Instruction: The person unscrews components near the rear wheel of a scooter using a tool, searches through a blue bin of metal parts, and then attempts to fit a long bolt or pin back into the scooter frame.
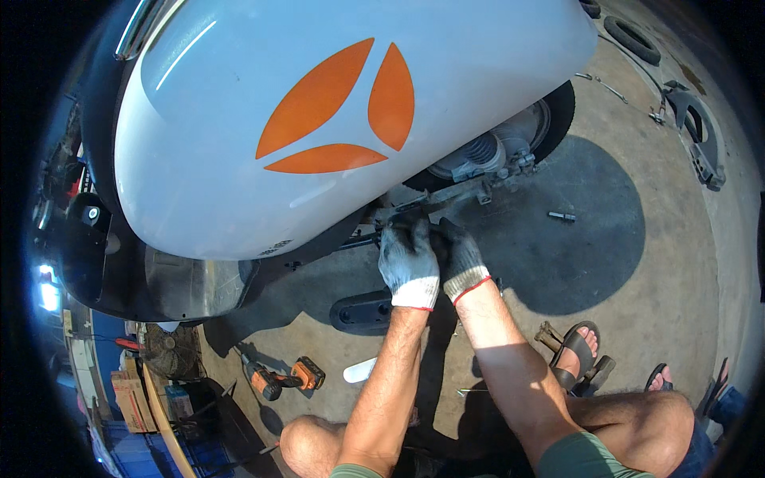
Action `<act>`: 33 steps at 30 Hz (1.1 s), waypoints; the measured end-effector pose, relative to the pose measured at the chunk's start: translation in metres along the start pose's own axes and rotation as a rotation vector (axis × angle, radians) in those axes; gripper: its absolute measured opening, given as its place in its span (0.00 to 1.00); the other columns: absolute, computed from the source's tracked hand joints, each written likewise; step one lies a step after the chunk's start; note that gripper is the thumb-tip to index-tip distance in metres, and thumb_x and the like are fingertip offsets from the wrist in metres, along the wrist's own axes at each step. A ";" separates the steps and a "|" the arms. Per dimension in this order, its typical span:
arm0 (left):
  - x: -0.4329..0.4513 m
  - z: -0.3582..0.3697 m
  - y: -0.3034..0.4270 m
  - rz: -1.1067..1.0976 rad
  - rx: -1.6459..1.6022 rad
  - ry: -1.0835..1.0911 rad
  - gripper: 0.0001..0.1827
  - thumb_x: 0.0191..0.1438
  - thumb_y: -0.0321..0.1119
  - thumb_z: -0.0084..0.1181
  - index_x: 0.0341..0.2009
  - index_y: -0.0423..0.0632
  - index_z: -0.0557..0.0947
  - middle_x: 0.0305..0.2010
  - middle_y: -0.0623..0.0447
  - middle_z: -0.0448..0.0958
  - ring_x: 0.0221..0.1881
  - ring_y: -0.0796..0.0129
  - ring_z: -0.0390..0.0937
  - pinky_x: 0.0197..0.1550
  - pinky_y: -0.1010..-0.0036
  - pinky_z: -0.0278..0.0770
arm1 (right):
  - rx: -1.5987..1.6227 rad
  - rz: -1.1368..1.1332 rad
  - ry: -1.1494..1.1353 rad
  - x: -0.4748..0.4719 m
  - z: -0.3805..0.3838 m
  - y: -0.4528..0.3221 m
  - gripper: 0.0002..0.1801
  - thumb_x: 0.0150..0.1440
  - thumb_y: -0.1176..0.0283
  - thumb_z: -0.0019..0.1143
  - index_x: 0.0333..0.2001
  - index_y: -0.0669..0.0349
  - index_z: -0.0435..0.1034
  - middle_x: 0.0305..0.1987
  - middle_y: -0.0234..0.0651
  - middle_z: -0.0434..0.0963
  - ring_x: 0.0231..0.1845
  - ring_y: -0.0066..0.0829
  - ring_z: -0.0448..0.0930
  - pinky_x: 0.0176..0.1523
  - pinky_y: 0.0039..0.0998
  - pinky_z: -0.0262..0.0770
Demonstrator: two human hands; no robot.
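Observation:
A scooter with a glossy pale body panel (197,179) bearing an orange three-part emblem fills the upper view. Below the panel's lower edge, my left hand (409,263) and my right hand (463,254), both in soiled knit work gloves, meet at the underside. Their fingertips are in deep shadow around a dark part beside a metal frame arm (451,194), so their grip is hidden. Past them, to the upper right, are a ribbed metal housing (481,154) and a black-tyred wheel (559,122). A black oblong plastic piece (358,313) lies on the floor by my left wrist.
An orange-and-black cordless power tool (269,382) lies lower left, near a fan (170,351) and a cardboard box (131,400). A metal socket piece (562,216) sits on the concrete at right. Farther off are a tyre (632,40) and a black frame-like part (705,131). Another person's foot (660,377) is at lower right.

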State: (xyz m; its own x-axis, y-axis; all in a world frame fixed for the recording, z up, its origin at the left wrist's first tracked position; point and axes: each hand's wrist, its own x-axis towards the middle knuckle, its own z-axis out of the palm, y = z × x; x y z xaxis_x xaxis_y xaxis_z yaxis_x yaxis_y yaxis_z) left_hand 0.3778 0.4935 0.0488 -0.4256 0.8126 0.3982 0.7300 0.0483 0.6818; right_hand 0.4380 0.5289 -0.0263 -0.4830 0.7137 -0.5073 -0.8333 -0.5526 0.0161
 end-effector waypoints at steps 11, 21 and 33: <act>0.001 -0.012 -0.007 -0.012 0.010 -0.014 0.15 0.56 0.42 0.56 0.38 0.43 0.80 0.39 0.39 0.79 0.43 0.44 0.76 0.45 0.57 0.73 | -1.507 -1.151 0.366 -0.033 -0.021 0.028 0.20 0.56 0.69 0.54 0.50 0.67 0.67 0.47 0.56 0.76 0.47 0.54 0.77 0.52 0.42 0.74; -0.001 -0.018 -0.015 0.008 -0.098 -0.059 0.11 0.56 0.37 0.54 0.39 0.44 0.80 0.39 0.41 0.79 0.42 0.45 0.77 0.44 0.59 0.74 | -1.684 -1.298 0.181 -0.019 -0.006 0.020 0.20 0.51 0.73 0.54 0.49 0.65 0.68 0.45 0.50 0.76 0.46 0.51 0.77 0.50 0.42 0.74; 0.005 -0.011 0.000 0.209 0.100 -0.102 0.12 0.54 0.32 0.54 0.42 0.43 0.81 0.42 0.42 0.79 0.45 0.49 0.77 0.48 0.63 0.74 | -0.731 -0.603 0.056 0.039 -0.047 0.025 0.17 0.66 0.62 0.44 0.43 0.67 0.71 0.41 0.37 0.78 0.41 0.27 0.76 0.48 0.29 0.73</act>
State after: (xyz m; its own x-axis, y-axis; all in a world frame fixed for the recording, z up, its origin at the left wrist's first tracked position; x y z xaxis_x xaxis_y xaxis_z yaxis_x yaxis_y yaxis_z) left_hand 0.3694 0.4910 0.0578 -0.2075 0.8650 0.4568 0.8479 -0.0738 0.5250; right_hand 0.4112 0.5222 -0.0864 0.0038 0.9555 -0.2951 -0.5543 -0.2436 -0.7959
